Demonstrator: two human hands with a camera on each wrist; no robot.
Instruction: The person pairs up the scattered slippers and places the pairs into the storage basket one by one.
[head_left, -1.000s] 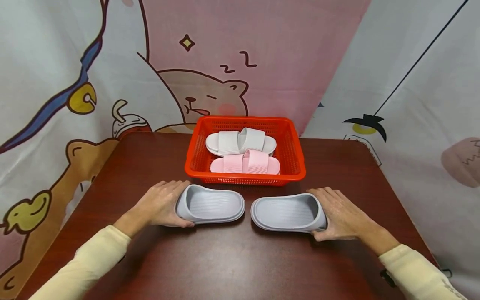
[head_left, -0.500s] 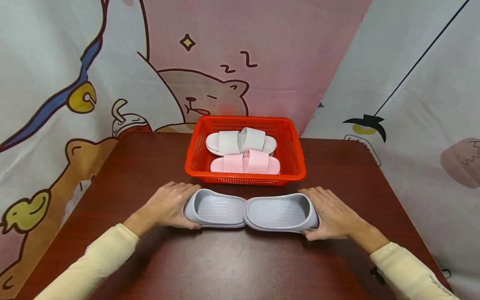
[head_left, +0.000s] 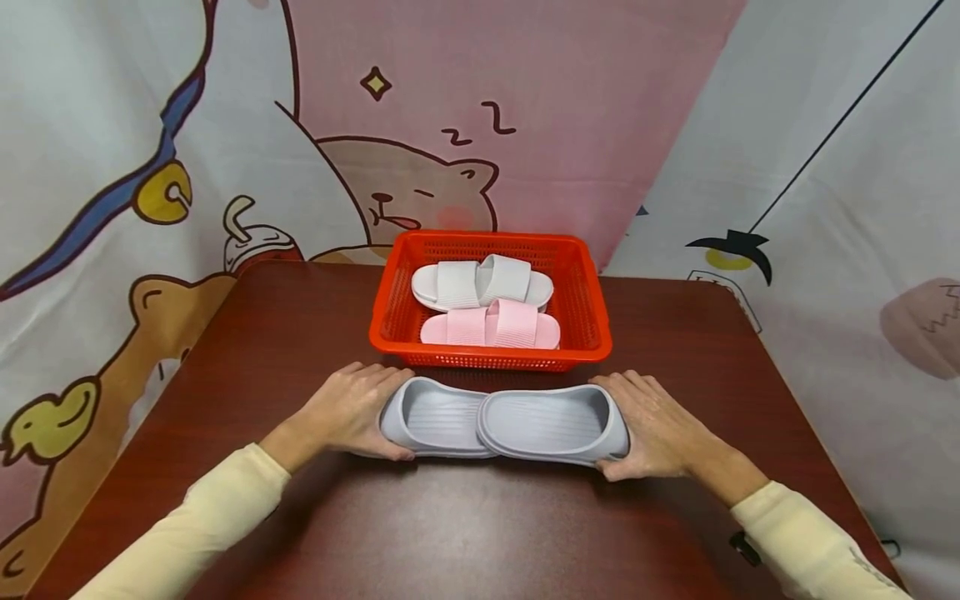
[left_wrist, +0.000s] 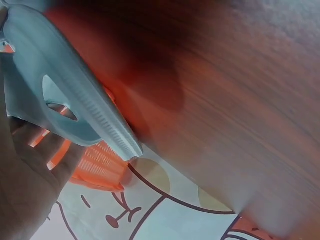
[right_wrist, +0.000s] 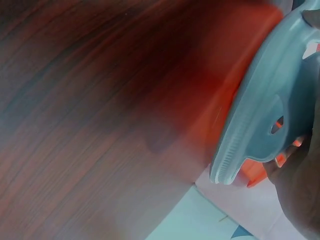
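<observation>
In the head view, my left hand (head_left: 358, 412) grips a grey slipper (head_left: 442, 421) by its toe end, thumb on the near side and fingers on the far side. My right hand (head_left: 656, 425) holds the matching grey slipper (head_left: 547, 421) the same way, from the right. The two heels meet in the middle, the right slipper's heel lying over the left one's. Side-on in the left wrist view, the left slipper (left_wrist: 55, 70) shows its ridged sole edge and a side opening. The right slipper (right_wrist: 262, 105) appears likewise in the right wrist view.
Just behind the slippers stands a red-orange plastic basket (head_left: 487, 353). Inside it lie white slippers (head_left: 457, 285) and pink slippers (head_left: 513, 325). Everything is on a dark brown table (head_left: 465, 533), with a cartoon-printed cloth (head_left: 585, 100) hanging around its back and sides.
Both hands have moved inward, bringing the two grey slippers from apart to heel over heel. The basket and the slippers in it have stayed put.
</observation>
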